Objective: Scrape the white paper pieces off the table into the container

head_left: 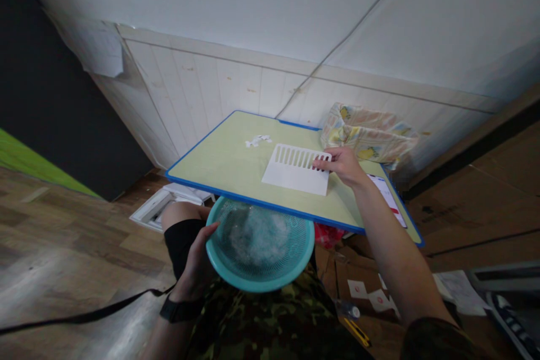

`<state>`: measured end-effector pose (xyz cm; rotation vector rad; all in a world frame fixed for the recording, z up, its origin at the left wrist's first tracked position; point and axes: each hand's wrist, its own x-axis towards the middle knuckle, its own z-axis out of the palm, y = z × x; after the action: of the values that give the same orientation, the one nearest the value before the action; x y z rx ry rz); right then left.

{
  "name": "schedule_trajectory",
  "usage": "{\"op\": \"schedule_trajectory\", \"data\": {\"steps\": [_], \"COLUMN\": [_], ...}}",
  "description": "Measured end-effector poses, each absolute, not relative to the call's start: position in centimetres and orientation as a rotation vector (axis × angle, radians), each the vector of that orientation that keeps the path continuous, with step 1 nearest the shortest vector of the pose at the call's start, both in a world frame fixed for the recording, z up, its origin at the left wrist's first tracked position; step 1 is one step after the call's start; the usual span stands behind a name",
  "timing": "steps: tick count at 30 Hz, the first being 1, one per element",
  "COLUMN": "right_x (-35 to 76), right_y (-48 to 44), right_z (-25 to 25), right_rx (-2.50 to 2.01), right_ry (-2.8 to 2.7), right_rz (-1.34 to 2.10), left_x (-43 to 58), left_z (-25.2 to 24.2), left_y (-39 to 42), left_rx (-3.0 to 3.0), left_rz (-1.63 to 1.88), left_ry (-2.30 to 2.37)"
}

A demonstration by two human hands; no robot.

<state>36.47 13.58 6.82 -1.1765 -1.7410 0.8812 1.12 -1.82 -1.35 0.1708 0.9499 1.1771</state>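
With its thumb over the rim, my left hand grips the left side of a turquoise plastic colander on my lap. Whitish, translucent material lies in the colander; I cannot tell what it is. My right hand pinches the upper right corner of a white flat panel with a row of slots along its far edge. The panel is over the pale yellow tabletop, its near edge close to the table's blue rim. Small white pieces lie in a little pile beyond the panel.
A patterned fabric basket stands at the table's back right, with a phone near the right edge. An open white box is on the floor at left. Cardboard, paper cards and a yellow cutter lie at lower right.
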Motion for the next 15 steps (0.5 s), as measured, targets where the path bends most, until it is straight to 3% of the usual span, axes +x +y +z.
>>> {"op": "schedule_trajectory", "data": {"steps": [15], "right_x": [36.40], "right_y": [13.47], "right_z": [6.67], "right_rx": [-1.133], "right_ry": [-1.874], "right_rz": [1.182], "left_x": [1.02], "left_z": [-1.50], "left_y": [-1.77], "left_rx": [0.168], "left_rz": [1.165], "left_ry": [0.920]}}
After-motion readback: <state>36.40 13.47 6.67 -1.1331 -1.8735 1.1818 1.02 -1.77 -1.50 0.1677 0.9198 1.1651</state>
